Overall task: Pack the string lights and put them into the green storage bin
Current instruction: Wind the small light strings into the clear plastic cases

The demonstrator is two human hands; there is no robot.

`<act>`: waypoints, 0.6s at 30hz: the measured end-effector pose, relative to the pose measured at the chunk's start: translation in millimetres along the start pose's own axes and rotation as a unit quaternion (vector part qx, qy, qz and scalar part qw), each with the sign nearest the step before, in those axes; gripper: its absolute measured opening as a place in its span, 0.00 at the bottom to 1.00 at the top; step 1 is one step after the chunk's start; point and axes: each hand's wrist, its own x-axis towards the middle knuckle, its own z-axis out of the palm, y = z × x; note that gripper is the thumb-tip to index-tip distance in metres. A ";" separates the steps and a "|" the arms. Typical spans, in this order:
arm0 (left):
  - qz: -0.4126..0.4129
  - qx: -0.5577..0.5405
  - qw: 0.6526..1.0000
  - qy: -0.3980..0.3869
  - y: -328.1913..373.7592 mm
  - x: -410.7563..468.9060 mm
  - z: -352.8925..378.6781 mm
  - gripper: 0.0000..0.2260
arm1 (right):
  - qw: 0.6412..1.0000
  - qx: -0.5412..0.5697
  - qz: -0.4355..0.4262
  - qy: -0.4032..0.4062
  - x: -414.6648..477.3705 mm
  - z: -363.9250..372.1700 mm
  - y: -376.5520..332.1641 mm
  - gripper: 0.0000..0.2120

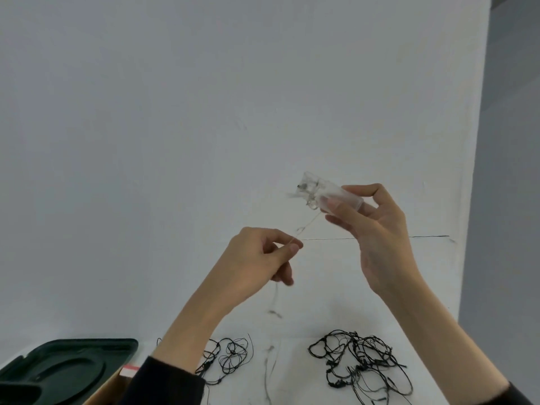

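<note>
My right hand (377,226) is raised and grips a clear plastic battery box (324,192) of a string light between thumb and fingers. A thin pale wire (306,226) runs from the box down to my left hand (263,258), which pinches it between thumb and forefinger. Below that hand the wire hangs to the white table (292,331). Two tangles of black string lights lie on the table: one (230,355) by my left forearm, a larger one (359,361) under my right forearm. The dark green bin (70,366) shows at the bottom left, its top a lid-like surface.
A cardboard box edge (108,390) with a pink-and-white label (130,371) sits right of the green bin. A white wall fills the background, and a grey wall stands at the far right.
</note>
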 end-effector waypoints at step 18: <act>0.220 0.292 0.921 0.135 24.0 13.5 -33.0 0.08 | 0.922 -0.340 0.011 -0.182 6.7 -18.1 -7.3 0.10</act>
